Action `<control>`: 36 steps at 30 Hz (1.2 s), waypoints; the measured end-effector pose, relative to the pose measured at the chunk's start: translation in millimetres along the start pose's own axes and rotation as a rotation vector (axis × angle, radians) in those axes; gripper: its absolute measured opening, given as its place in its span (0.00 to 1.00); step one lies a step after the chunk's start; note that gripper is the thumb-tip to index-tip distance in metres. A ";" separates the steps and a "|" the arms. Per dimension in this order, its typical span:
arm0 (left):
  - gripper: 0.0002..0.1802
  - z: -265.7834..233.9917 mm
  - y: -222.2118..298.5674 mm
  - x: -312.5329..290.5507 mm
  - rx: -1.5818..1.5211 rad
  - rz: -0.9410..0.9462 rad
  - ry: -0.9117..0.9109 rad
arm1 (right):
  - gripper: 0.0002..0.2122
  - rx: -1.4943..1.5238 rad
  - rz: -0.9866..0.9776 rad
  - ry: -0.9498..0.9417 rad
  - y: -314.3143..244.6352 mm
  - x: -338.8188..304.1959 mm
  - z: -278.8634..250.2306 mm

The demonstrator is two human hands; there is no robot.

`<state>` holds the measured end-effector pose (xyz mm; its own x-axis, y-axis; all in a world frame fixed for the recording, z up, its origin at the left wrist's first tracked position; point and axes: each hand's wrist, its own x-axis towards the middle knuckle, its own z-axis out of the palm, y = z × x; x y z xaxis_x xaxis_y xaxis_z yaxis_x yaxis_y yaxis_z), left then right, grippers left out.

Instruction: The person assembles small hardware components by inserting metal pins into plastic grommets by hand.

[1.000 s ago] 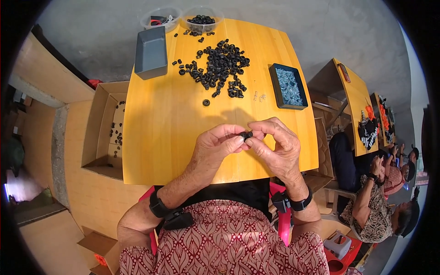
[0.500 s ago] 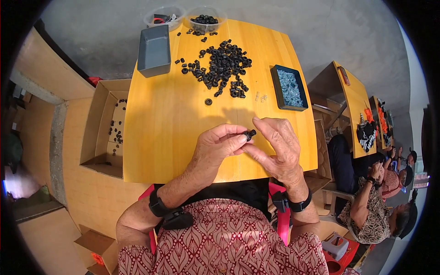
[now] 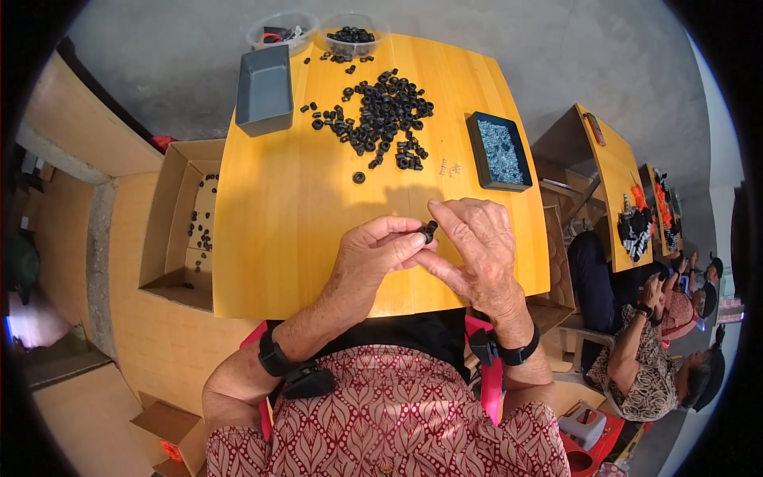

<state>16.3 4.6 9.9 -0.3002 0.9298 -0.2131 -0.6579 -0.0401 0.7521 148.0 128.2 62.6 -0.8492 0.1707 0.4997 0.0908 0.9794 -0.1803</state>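
Observation:
Over the near half of the table, my left hand (image 3: 369,256) pinches a small black plastic piece (image 3: 430,231) between thumb and fingertips. The piece looks like a cord lock, with a narrower end pointing up and away from me. Close on its right is my right hand (image 3: 479,253), its forefinger and thumb spread to either side of the piece. I cannot tell whether the right thumb touches it. Farther off lies a loose pile of small black plastic parts (image 3: 385,111), with one single part (image 3: 359,177) nearer me. A few tiny springs (image 3: 451,168) rest to the right.
A dark tray of small silvery springs (image 3: 501,153) sits at the table's right. At the far left stand a grey bin (image 3: 265,89) and two clear tubs (image 3: 354,36). A cardboard box (image 3: 176,226) with black parts adjoins the left edge. Other people (image 3: 648,350) sit at right.
My right hand has shifted slightly left, its forefinger closer to the black piece. The piece now tilts more upright in my left hand, which keeps its pinch.

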 end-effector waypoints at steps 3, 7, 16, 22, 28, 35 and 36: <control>0.15 1.3 2.5 -1.7 0.052 -0.017 0.034 | 0.26 -0.019 0.016 -0.010 -2.0 1.7 -0.2; 0.15 1.2 2.5 -0.9 0.070 -0.012 0.059 | 0.26 -0.040 0.012 -0.020 -3.3 4.9 0.2; 0.15 -3.3 -0.5 1.2 0.102 0.051 0.064 | 0.22 -0.106 -0.030 -0.014 -5.2 6.5 4.3; 0.14 -5.1 -1.9 1.1 0.111 0.032 0.070 | 0.21 -0.145 -0.083 -0.018 -4.0 6.3 4.5; 0.14 -3.3 -0.6 0.9 0.117 -0.024 0.093 | 0.21 -0.163 -0.080 -0.058 -3.3 0.5 9.3; 0.14 -8.8 1.2 4.5 0.199 -0.074 0.079 | 0.13 -0.101 -0.100 -0.136 2.2 1.7 8.6; 0.14 -9.6 3.0 4.9 0.199 -0.076 0.080 | 0.12 -0.090 -0.098 -0.127 2.4 1.6 8.4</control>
<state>6.3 5.4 5.1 -0.3142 0.8950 -0.3164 -0.5341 0.1089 0.8384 142.5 129.9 55.9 -0.9145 0.0643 0.3994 0.0453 0.9974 -0.0569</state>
